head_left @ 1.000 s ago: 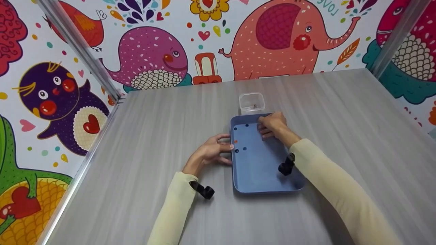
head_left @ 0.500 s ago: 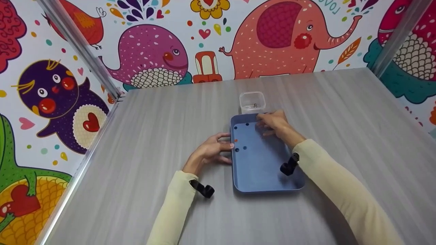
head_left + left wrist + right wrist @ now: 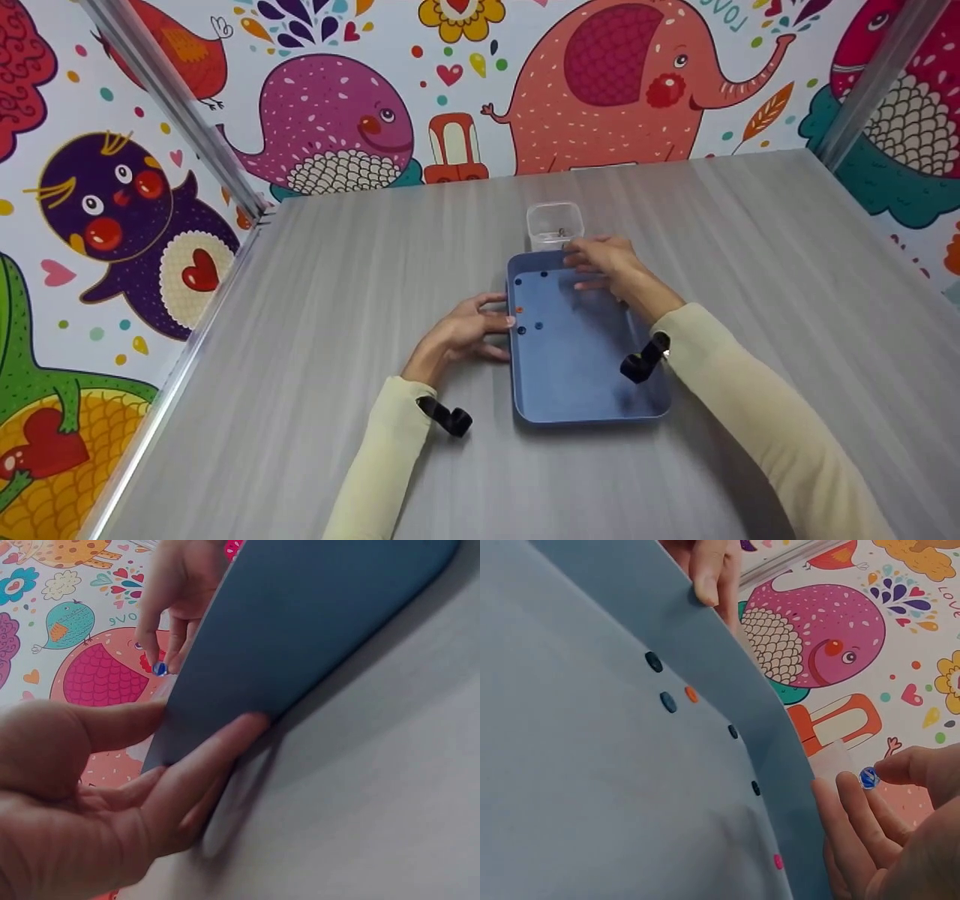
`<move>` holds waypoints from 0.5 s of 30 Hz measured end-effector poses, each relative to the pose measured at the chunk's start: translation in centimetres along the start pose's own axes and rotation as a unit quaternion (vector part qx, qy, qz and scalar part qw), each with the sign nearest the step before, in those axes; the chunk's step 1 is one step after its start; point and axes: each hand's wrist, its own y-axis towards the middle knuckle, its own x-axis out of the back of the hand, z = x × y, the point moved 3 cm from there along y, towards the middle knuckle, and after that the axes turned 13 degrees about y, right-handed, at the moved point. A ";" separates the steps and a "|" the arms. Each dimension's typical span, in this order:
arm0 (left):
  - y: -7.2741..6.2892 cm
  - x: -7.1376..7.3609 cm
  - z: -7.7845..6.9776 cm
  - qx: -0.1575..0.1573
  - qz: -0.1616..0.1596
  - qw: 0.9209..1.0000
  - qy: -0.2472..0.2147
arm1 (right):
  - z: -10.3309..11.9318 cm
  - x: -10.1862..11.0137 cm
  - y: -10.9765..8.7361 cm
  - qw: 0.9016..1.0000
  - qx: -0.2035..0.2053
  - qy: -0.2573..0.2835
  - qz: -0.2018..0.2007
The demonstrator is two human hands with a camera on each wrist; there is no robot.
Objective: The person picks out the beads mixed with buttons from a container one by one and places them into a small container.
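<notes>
Within the left hand (image 3: pixel 472 328), thumb over the rim and fingers outside, sits the wall of the blue tray (image 3: pixel 577 382), pinched apparently to steady it. Small buttons (image 3: pixel 668 702) lie inside, near that thumb. Farther, by the far rim, the right hand (image 3: pixel 607 264) lightly pinches a blue bead (image 3: pixel 868 778), other fingers extended; just beyond stands a clear container (image 3: pixel 539 244).

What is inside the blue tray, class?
Inside the blue tray lie four dark buttons, an orange button and a pink button. In the head view, the right hand covers the far right corner, so anything more there cannot be seen.
</notes>
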 end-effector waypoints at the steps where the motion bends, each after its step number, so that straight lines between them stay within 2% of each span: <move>1: 0.0 0.0 0.0 -0.001 0.000 1.000 -0.001 | 0.1 0.0 0.0 1.000 0.000 0.001 0.000; 7: -0.1 0.0 0.1 -0.002 0.004 1.000 -0.008 | 0.8 -0.1 0.0 1.000 -0.003 0.001 0.004; 15: -0.1 0.0 -0.1 -0.005 0.002 1.000 -0.005 | 1.7 0.1 0.4 1.000 0.014 0.023 0.000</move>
